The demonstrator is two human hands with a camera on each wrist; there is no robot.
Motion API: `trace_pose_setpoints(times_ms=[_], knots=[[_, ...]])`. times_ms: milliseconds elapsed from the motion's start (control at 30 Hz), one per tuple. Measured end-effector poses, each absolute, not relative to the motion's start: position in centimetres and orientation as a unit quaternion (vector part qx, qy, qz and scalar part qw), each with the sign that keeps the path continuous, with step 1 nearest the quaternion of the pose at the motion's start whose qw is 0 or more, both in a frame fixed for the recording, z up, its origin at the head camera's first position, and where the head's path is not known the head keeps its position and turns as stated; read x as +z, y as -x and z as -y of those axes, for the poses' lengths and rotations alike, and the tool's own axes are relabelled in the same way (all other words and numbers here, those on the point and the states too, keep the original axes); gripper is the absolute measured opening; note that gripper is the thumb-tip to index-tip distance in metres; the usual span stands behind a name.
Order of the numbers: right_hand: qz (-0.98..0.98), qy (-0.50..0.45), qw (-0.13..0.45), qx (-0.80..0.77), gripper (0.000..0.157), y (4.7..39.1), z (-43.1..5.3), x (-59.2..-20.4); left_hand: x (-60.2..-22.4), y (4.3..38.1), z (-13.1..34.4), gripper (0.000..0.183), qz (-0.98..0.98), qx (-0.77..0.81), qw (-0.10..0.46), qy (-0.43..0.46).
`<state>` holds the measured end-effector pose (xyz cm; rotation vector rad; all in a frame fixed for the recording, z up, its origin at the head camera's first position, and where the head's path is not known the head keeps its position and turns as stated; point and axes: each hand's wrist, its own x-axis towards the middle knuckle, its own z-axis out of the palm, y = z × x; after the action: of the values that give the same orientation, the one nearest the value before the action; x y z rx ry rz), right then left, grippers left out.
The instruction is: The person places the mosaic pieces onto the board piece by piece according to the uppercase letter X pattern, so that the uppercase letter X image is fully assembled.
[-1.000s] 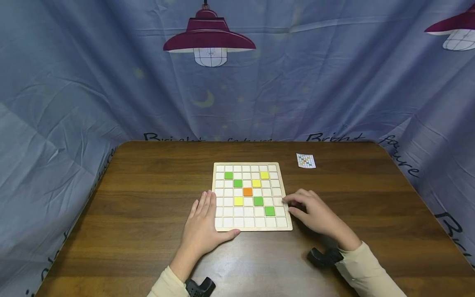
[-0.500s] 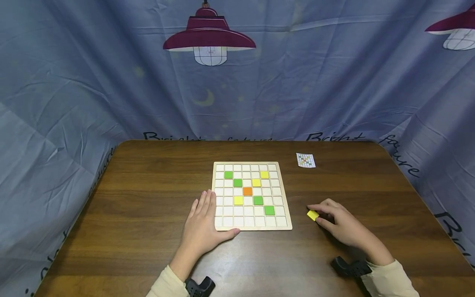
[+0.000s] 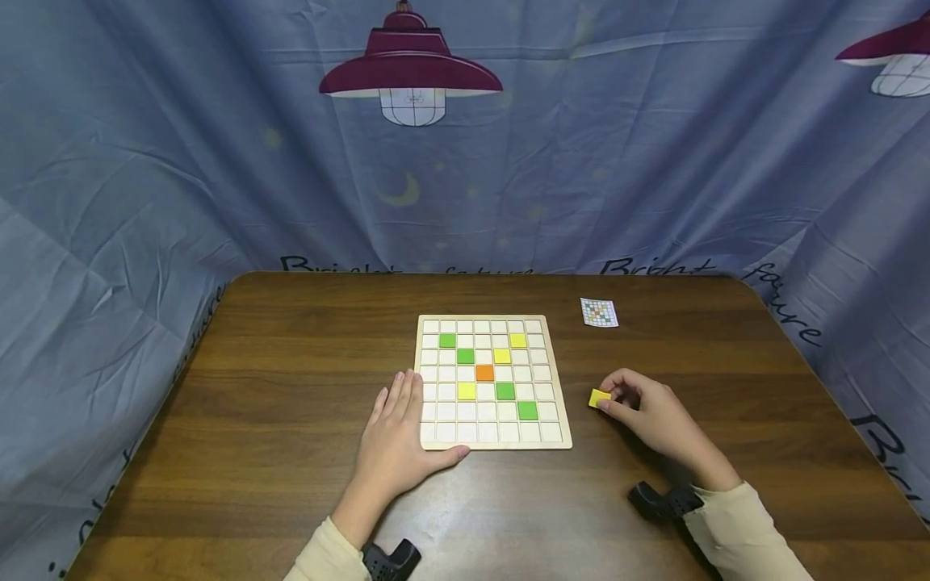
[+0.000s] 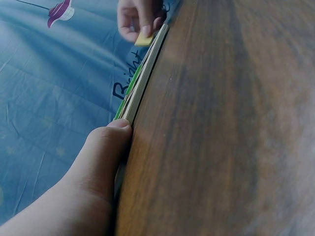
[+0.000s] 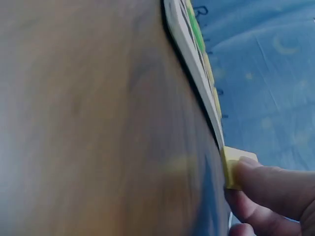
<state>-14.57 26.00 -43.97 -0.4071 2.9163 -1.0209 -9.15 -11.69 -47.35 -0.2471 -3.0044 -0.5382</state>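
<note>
A square wooden grid board (image 3: 494,444) lies mid-table with white cells. Green tiles (image 3: 465,356), yellow tiles (image 3: 501,356) and one orange tile (image 3: 484,373) sit in some cells along two crossing diagonals. My left hand (image 3: 395,452) lies with straight fingers along the board's left edge, its thumb at the front edge. To the right of the board, my right hand (image 3: 657,415) pinches a yellow square tile (image 3: 599,399) between thumb and fingers. In the right wrist view that yellow tile (image 5: 237,160) shows under the thumb, held off the tabletop.
A small card (image 3: 599,313) printed with a coloured grid lies behind and to the right of the board. The brown wooden table (image 3: 291,347) runs back to a blue curtain (image 3: 552,177) with printed lamps.
My right hand has left the board's right edge, moved right and shows a yellow tile in its fingers, then come slightly back left and away from me. My left hand has stayed in place.
</note>
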Motion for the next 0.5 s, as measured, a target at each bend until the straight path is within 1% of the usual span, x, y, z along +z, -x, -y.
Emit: trace_pose_setpoints(times_ms=[233, 500], knots=[[-0.919, 0.132, 0.024, -0.37, 0.016, 16.4, -21.5, -44.0, -47.4, 9.2, 11.7, 0.131, 0.98, -0.176, 0.041, 0.08], [-0.892, 0.168, 0.053, -0.417, 0.017, 16.5, -16.0, -44.1, -47.2, 9.1, 11.8, 0.13, 0.981, -0.176, 0.035, 0.08]])
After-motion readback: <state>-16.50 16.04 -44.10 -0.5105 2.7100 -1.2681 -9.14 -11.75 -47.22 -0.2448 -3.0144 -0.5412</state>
